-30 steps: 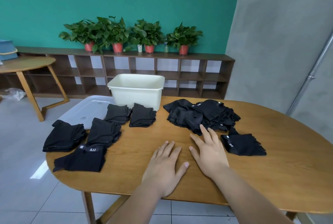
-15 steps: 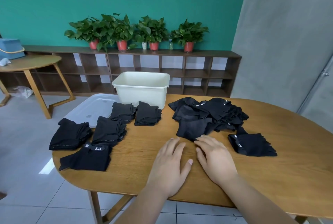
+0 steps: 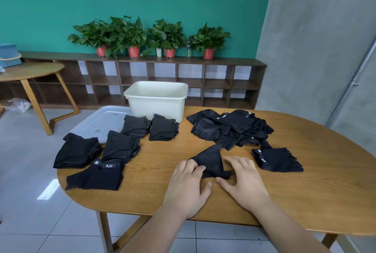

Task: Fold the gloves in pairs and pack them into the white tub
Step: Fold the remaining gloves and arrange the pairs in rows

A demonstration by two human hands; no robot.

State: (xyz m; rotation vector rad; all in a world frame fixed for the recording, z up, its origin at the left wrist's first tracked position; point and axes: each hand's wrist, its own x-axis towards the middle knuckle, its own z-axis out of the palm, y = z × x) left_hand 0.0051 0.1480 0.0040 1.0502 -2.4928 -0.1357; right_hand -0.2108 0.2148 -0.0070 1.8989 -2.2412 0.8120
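Note:
A black glove [image 3: 211, 161] lies on the wooden table [image 3: 305, 202] in front of me, pulled out from the loose pile of black gloves [image 3: 230, 128]. The fingers of my left hand [image 3: 189, 187] press on its left edge. My right hand [image 3: 244, 183] rests beside its right side, thumb at its near corner. The white tub [image 3: 156, 102] stands at the table's far edge. Folded pairs [image 3: 120, 147] lie to the left, and one glove marked 5.11 [image 3: 97, 177] lies flat nearest me there.
A translucent lid [image 3: 101, 122] lies left of the tub, partly under the folded pairs. A single black glove [image 3: 276, 160] lies right of my hands. Beyond the table are a small round side table [image 3: 30, 71] and a low shelf [image 3: 162, 63] with potted plants.
My hands lay flat on bare wood before. Now a glove from the pile's near edge lies between them, drawn toward me, and my view has shifted slightly.

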